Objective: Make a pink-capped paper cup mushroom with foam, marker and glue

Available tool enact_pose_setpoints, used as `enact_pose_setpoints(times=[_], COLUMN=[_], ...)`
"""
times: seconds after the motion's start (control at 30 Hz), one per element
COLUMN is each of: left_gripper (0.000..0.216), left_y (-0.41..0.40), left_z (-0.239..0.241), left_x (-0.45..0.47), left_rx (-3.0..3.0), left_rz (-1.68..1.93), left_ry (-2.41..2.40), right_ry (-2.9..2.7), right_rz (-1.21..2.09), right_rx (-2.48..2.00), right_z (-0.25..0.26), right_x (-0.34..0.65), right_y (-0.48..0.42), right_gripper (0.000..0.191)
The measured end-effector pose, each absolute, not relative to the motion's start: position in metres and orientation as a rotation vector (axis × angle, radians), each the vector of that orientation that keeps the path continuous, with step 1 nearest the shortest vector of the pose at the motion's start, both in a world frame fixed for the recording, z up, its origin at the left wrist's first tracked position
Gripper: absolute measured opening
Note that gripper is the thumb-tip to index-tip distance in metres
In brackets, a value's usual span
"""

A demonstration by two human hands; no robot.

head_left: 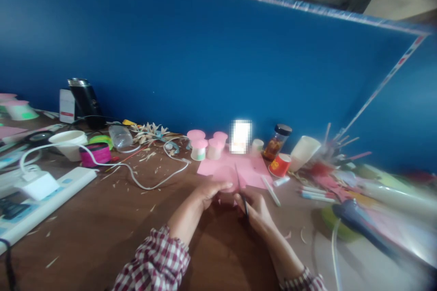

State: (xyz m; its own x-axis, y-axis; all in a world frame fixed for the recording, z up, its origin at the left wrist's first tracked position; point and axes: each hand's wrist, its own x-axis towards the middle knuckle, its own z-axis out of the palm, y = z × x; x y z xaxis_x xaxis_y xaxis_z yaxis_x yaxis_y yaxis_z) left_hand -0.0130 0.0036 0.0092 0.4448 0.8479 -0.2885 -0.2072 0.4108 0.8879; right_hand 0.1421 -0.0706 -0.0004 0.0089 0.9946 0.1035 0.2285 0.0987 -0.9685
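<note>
My left hand [210, 192] is closed on a piece of pink paper [223, 175], thumb lying along its near edge. In my right hand [255, 209] is a pair of scissors [243, 201], its dark handle in my fingers and its blade pointing up and away beside the pink paper. Whether the blades are apart is too blurred to tell. Behind my hands a larger pink sheet [254, 166] lies on the table. Paper cups with pink round tops [199, 150] [216, 148] stand at its far left corner.
A white power strip [44, 207] and cable [150, 188] lie at left, near a white cup [70, 144]. On the right are a red paper cup [280, 165], a jar with a black lid [277, 142], markers [317, 194] and a glue gun [365, 227]. A blue wall [205, 54] stands behind.
</note>
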Motion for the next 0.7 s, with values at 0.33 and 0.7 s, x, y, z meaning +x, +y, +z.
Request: enact_pose_setpoints(times=[0.33,0.7], left_gripper=[0.045,0.052], left_y=[0.0084,0.0080], left_z=[0.0050,0.0076], left_x=[-0.0168,-0.0223], left_rx=[0.907,0.931], left_rz=[0.781,0.762], left_ry=[0.826,0.836], right_ry=[-1.410,-1.440], right_rz=[1.018,1.049], right_rx=[-1.291,-1.295], right_z=[0.0000,-0.0065], right_x=[0.1423,0.1440], right_y=[-0.0706,-0.0688], right_gripper=[0.034,0.034])
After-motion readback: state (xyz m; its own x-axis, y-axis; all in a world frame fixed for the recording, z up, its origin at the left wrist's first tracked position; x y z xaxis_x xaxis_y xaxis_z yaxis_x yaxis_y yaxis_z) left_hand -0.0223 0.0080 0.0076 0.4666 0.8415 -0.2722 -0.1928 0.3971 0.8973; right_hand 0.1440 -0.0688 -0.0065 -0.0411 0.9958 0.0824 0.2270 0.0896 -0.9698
